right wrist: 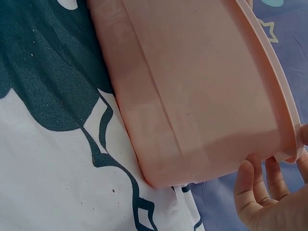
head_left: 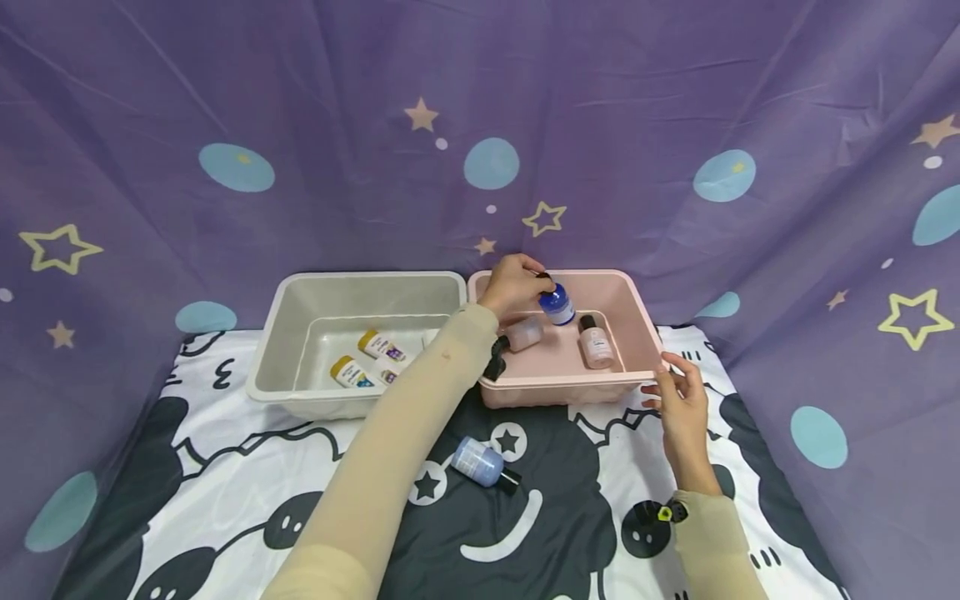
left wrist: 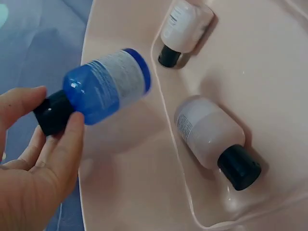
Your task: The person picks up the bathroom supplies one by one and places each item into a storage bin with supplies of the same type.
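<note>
Over the pale pink plastic tub [head_left: 637, 304], a small blue translucent plastic bottle with a white label [left wrist: 108, 86] is held tilted by its black screw cap [left wrist: 52, 114], pinched between thumb and fingers of the left hand [head_left: 513, 283]. Two pale pink bottles with black caps [left wrist: 208, 132] lie on the tub floor below it. The right hand [head_left: 678, 398] is spread loosely, fingers touching the tub's near rim. The blue bottle is judged light, rigid and smooth, hence slippery; the cap offers little purchase, and the labelled body is judged the surer hold.
</note>
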`<state>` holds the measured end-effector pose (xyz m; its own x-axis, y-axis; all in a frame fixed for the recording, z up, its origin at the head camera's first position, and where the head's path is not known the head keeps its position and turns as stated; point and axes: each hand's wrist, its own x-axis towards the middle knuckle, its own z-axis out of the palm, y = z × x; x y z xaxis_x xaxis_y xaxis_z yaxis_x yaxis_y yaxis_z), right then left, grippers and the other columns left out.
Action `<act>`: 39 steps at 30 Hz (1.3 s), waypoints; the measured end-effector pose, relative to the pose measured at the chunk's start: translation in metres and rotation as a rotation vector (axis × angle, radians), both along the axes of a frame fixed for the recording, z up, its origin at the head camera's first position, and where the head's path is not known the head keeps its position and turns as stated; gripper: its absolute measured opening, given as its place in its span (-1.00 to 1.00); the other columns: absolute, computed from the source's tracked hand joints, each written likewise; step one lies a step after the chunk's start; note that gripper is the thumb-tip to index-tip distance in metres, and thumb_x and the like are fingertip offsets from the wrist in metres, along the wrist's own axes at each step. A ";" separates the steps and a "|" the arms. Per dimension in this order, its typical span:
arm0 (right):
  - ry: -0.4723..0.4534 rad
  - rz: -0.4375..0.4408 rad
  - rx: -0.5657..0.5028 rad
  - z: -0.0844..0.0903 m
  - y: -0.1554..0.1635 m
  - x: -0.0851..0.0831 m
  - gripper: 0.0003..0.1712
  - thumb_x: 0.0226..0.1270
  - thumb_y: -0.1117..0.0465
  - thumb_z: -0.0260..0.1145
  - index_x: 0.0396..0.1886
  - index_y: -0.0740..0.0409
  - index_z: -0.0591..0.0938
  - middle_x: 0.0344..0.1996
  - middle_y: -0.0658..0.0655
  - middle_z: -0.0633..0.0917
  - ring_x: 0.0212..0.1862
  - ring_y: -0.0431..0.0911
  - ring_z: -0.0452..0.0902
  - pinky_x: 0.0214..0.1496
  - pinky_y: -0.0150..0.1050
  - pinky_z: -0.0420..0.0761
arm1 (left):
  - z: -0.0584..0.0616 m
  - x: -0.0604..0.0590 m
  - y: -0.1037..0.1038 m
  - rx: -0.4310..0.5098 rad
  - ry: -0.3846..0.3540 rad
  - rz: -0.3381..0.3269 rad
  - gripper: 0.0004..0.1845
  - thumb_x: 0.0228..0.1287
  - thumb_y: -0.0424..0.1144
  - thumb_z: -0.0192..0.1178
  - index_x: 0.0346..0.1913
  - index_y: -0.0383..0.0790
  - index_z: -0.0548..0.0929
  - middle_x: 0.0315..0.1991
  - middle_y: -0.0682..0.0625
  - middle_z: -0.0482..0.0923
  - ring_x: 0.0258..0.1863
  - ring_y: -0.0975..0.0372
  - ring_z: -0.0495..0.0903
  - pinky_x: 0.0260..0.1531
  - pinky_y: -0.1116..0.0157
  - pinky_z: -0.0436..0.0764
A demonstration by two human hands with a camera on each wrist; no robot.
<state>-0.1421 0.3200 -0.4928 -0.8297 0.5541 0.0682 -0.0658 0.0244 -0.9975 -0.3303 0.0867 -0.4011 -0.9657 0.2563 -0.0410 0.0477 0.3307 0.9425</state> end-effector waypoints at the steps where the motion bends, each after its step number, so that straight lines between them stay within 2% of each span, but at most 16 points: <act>1: -0.003 -0.001 0.005 0.000 0.000 0.000 -0.62 0.49 0.15 0.28 0.23 0.11 0.55 -0.23 0.14 0.60 -0.29 0.07 0.66 -0.43 -0.32 0.66 | 0.000 0.000 -0.001 -0.041 0.024 -0.012 -0.73 0.14 -0.32 0.46 -0.13 -0.31 0.67 -0.24 -0.10 0.70 -0.31 0.16 0.70 -0.31 0.35 0.66; 3: -0.005 -0.005 0.010 0.000 -0.001 0.000 -0.62 0.49 0.15 0.28 0.23 0.11 0.55 -0.23 0.14 0.60 -0.29 0.06 0.66 -0.42 -0.30 0.67 | 0.000 0.000 -0.001 -0.089 0.048 -0.021 -0.73 0.13 -0.31 0.45 -0.11 -0.30 0.68 -0.26 -0.06 0.70 -0.35 0.20 0.68 -0.36 0.39 0.63; 5: -0.004 -0.008 0.009 0.000 -0.001 -0.001 -0.62 0.49 0.15 0.28 0.23 0.11 0.55 -0.23 0.14 0.60 -0.29 0.06 0.66 -0.41 -0.28 0.68 | 0.001 0.000 -0.001 -0.083 0.046 -0.008 -0.72 0.14 -0.32 0.43 -0.08 -0.30 0.69 -0.30 -0.06 0.71 -0.37 0.19 0.68 -0.38 0.40 0.60; 9: -0.010 -0.010 0.020 0.000 -0.002 0.000 -0.62 0.49 0.14 0.27 0.23 0.11 0.55 -0.23 0.13 0.61 -0.29 0.06 0.66 -0.40 -0.26 0.68 | 0.005 0.003 -0.004 0.011 0.035 0.010 -0.70 0.17 -0.35 0.38 -0.02 -0.33 0.68 -0.32 -0.07 0.72 -0.38 0.12 0.72 -0.38 0.37 0.64; 14: -0.004 -0.010 0.030 -0.001 -0.001 0.000 -0.62 0.49 0.13 0.27 0.23 0.11 0.55 -0.23 0.13 0.61 -0.29 0.07 0.66 -0.42 -0.31 0.67 | 0.016 0.015 -0.010 0.140 0.047 -0.052 -0.68 0.24 -0.36 0.36 0.03 -0.40 0.64 -0.20 -0.12 0.71 -0.30 0.05 0.74 -0.29 0.31 0.71; 19: 0.007 -0.007 0.020 0.000 -0.001 -0.001 -0.62 0.49 0.14 0.27 0.23 0.11 0.54 -0.22 0.12 0.62 -0.32 0.02 0.66 -0.43 -0.31 0.66 | 0.026 0.036 -0.024 0.208 0.101 -0.099 -0.71 0.28 -0.34 0.34 0.02 -0.38 0.63 -0.13 -0.13 0.69 -0.25 0.08 0.73 -0.28 0.31 0.71; 26: -0.005 -0.005 0.015 0.001 -0.002 0.001 -0.61 0.50 0.14 0.26 0.24 0.11 0.54 -0.21 0.13 0.61 -0.34 -0.04 0.65 -0.44 -0.33 0.66 | 0.035 0.068 -0.052 0.245 0.214 -0.120 -0.74 0.28 -0.31 0.38 -0.02 -0.33 0.67 -0.12 -0.10 0.70 -0.19 0.16 0.71 -0.23 0.31 0.70; 29: -0.018 -0.006 0.018 0.002 -0.003 0.002 -0.61 0.50 0.13 0.27 0.24 0.08 0.54 -0.21 0.12 0.60 -0.31 0.01 0.66 -0.44 -0.33 0.66 | 0.035 0.082 -0.066 0.252 0.252 -0.121 -0.72 0.26 -0.36 0.38 0.00 -0.39 0.66 -0.12 -0.10 0.71 -0.14 0.17 0.69 -0.13 0.32 0.66; 34: -0.017 -0.009 0.012 0.002 -0.003 0.002 -0.61 0.49 0.13 0.27 0.23 0.09 0.55 -0.24 0.12 0.60 -0.33 0.01 0.67 -0.43 -0.30 0.67 | 0.033 0.108 -0.087 0.264 0.248 -0.129 -0.72 0.26 -0.37 0.37 0.00 -0.38 0.66 -0.11 -0.09 0.71 -0.12 0.16 0.70 -0.07 0.27 0.65; 39: -0.026 -0.005 0.018 0.004 -0.004 0.003 -0.60 0.50 0.13 0.26 0.26 0.11 0.53 -0.22 0.13 0.59 -0.32 0.00 0.66 -0.41 -0.28 0.68 | 0.024 0.132 -0.105 0.244 0.254 -0.144 -0.72 0.27 -0.34 0.37 0.01 -0.37 0.66 -0.09 -0.08 0.70 -0.10 0.15 0.69 -0.04 0.20 0.64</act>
<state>-0.1388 0.3162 -0.4890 -0.8285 0.5570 0.0569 -0.0399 0.0425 -0.9983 -0.1978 -0.0187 -0.3770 -0.8906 0.3626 0.2746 0.3200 0.0706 0.9448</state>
